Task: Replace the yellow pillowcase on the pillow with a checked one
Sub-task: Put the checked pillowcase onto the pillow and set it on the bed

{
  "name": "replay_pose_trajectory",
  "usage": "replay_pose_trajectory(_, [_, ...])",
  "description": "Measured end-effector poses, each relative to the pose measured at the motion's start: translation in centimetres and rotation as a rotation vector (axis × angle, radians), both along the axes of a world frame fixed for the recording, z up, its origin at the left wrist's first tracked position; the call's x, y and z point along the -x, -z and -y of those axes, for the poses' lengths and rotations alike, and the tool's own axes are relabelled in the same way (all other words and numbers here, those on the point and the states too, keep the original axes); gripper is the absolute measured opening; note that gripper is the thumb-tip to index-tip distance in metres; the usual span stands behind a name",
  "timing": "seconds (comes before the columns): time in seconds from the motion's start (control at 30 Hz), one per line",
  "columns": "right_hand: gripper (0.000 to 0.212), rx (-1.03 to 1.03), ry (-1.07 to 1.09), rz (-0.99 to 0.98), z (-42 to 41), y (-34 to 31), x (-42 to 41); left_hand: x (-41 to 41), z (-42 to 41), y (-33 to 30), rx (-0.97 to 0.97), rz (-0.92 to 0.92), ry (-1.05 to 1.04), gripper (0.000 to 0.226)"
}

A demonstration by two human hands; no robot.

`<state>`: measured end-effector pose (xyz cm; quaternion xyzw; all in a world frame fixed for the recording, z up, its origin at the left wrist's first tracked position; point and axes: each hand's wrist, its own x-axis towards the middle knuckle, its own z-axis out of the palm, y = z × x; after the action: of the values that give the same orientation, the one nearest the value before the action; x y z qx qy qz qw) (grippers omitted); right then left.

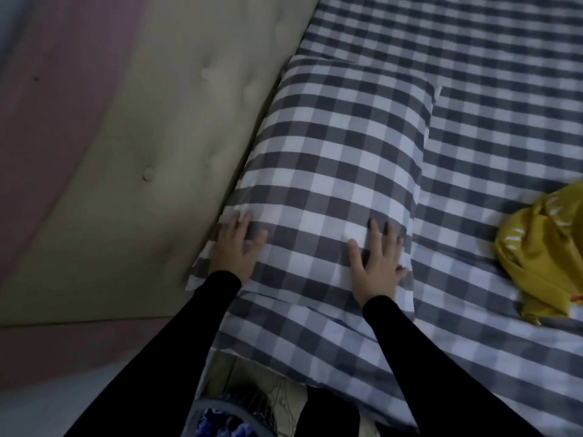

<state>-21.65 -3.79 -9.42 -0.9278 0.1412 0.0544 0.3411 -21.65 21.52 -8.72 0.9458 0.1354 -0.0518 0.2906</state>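
Note:
A pillow in a grey-and-white checked pillowcase point(340, 152) lies along the headboard side of the bed. My left hand point(235, 247) rests flat on its near left corner, fingers spread. My right hand point(377, 260) presses flat on its near right corner, fingers apart. Neither hand grips anything. The yellow pillowcase point(542, 257) lies crumpled on the bed at the right, apart from the pillow.
The bed carries a checked sheet point(489, 89) of the same pattern. A beige tufted headboard point(142, 137) stands left of the pillow, against a pink wall point(47, 105). A round basket-like object point(220, 417) sits on the floor by the bed's near edge.

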Motion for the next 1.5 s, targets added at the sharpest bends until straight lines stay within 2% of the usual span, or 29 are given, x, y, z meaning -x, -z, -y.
replay_pose_trajectory(0.07, [0.065,-0.009,-0.002,-0.046,-0.3,1.1,0.4,-0.7,-1.0,1.4,0.1,-0.218,-0.078,0.085])
replay_pose_trajectory(0.13, [0.067,-0.017,-0.001,-0.051,0.2,1.8,0.8,-1.1,-2.7,2.0,0.273,-0.33,-0.227,0.081])
replay_pose_trajectory(0.23, [0.066,-0.068,0.018,-0.058,0.8,2.0,1.1,-0.8,-4.4,1.4,0.291,-0.456,-0.266,0.062])
replay_pose_trajectory(0.3, [0.064,-0.123,0.083,-0.045,1.0,1.9,1.7,0.1,-4.4,1.1,0.224,-0.37,-0.321,0.06])
replay_pose_trajectory(0.4, [0.061,-0.256,0.237,-0.065,1.7,2.1,2.9,2.7,-1.8,0.3,0.109,-0.107,-0.414,0.066])
replay_pose_trajectory(0.47, [0.063,-0.261,0.338,-0.112,2.3,2.0,3.6,4.0,0.7,-0.4,0.079,-0.058,-0.581,0.065])
replay_pose_trajectory(0.57, [0.064,-0.115,0.474,-0.168,2.4,1.1,4.1,3.7,3.6,-0.5,0.342,-0.166,-0.959,0.078])
replay_pose_trajectory(0.6, [0.064,-0.126,0.507,-0.214,2.3,0.8,4.1,3.2,3.9,-0.2,0.479,-0.191,-1.07,0.087])
replay_pose_trajectory(0.67, [0.072,-0.284,0.58,-0.354,2.1,0.4,3.7,2.3,4.0,0.7,0.716,-0.186,-1.174,0.109])
replay_pose_trajectory(0.77, [0.091,-0.606,0.674,-0.466,1.9,0.1,2.3,1.5,3.2,1.7,0.849,-0.209,-1.178,0.133])
replay_pose_trajectory(0.87, [0.092,-0.789,0.681,-0.375,2.4,0.1,1.7,1.5,3.4,1.4,0.748,-0.255,-1.128,0.125])
replay_pose_trajectory(0.93, [0.081,-0.794,0.696,-0.311,2.8,0.3,2.5,1.6,3.9,0.8,0.65,-0.256,-1.143,0.113])
replay_pose_trajectory(1.0, [0.071,-0.716,0.706,-0.235,3.1,0.5,3.7,2.1,5.0,0.4,0.639,-0.237,-1.208,0.111])
replay_pose_trajectory(1.07, [0.072,-0.71,0.666,-0.238,3.3,0.7,4.0,2.7,6.0,0.8,0.801,-0.157,-1.271,0.122])
replay_pose_trajectory(1.17, [0.093,-0.879,0.567,-0.406,4.0,1.0,3.0,3.2,6.7,1.8,1.142,-0.076,-1.282,0.143])
replay_pose_trajectory(1.3, [0.108,-1.179,0.581,-0.567,5.1,2.4,2.8,3.2,5.7,1.9,1.253,-0.088,-1.215,0.13])
replay_pose_trajectory(1.37, [0.096,-1.142,0.574,-0.589,4.7,2.2,3.1,3.4,5.0,2.0,1.242,-0.114,-1.211,0.118])
replay_pose_trajectory(1.4, [0.087,-1.044,0.571,-0.569,4.4,2.3,3.2,3.5,4.8,1.8,1.203,-0.115,-1.229,0.112])
replay_pose_trajectory(1.43, [0.081,-0.901,0.585,-0.523,4.2,2.3,3.1,3.5,4.6,1.6,1.111,-0.114,-1.262,0.105])
replay_pose_trajectory(1.5, [0.08,-0.639,0.611,-0.337,3.9,2.0,3.1,3.5,4.2,1.1,0.771,-0.109,-1.277,0.097])
